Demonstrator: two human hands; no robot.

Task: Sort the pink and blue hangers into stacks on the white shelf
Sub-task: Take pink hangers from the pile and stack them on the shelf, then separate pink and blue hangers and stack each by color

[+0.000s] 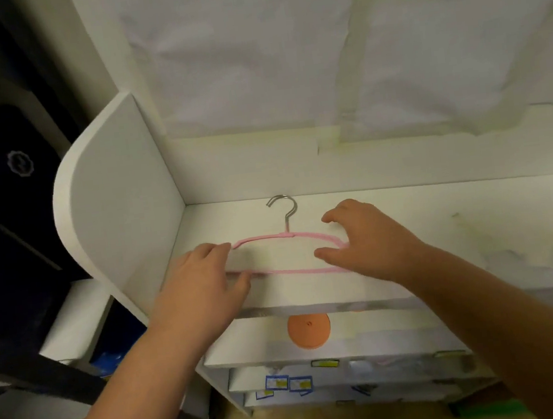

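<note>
One pink hanger point(289, 271) with a silver metal hook point(285, 208) lies flat on top of the white shelf point(442, 225), hook pointing to the back wall. My left hand point(201, 286) grips its left end, fingers over the upper bar and thumb at the lower bar. My right hand point(371, 239) rests over its right end with fingers spread, thumb inside the hanger's loop and forefinger beyond the upper bar. That end is partly hidden under the hand. No blue hanger is in view.
The shelf's rounded white side panel point(112, 200) rises at the left, and the back wall carries white sheeting point(251, 57). An orange disc point(309, 330) lies on the lower shelf, with labelled packets point(288, 383) below. Dark equipment point(2, 206) stands at the far left.
</note>
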